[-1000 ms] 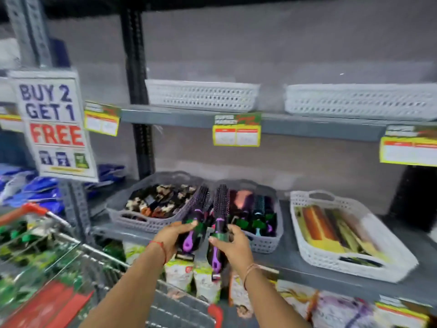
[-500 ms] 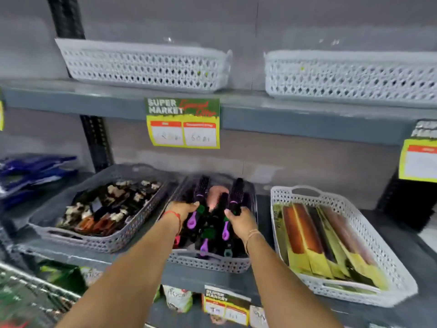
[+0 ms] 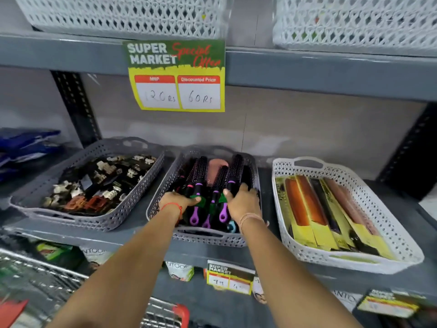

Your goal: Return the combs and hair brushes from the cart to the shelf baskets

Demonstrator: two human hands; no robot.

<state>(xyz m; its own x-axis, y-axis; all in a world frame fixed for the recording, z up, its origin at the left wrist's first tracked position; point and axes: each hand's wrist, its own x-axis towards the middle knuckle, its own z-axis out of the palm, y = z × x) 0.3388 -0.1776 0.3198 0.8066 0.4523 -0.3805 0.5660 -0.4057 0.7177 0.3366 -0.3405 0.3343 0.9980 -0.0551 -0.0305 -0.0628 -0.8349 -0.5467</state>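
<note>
A grey middle basket (image 3: 201,237) on the shelf holds several black round hair brushes with purple handles. My left hand (image 3: 176,201) reaches inside it and grips a round brush (image 3: 197,176) near its handle. My right hand (image 3: 243,202) is also inside, closed around another round brush (image 3: 234,171) at the basket's right side. A pink paddle brush (image 3: 216,168) lies at the back between them. To the right, a white basket (image 3: 397,235) holds packaged combs (image 3: 305,209) in yellow cards.
A grey basket (image 3: 35,209) of hair clips sits to the left. Two white baskets (image 3: 123,15) stand on the upper shelf above a price tag (image 3: 176,75). The metal cart (image 3: 42,287) with red trim is at the lower left. Packets fill the shelf below.
Both hands carried the two round brushes from above the cart forward into the middle basket and lowered them among the others. My view moved closer to the shelf.
</note>
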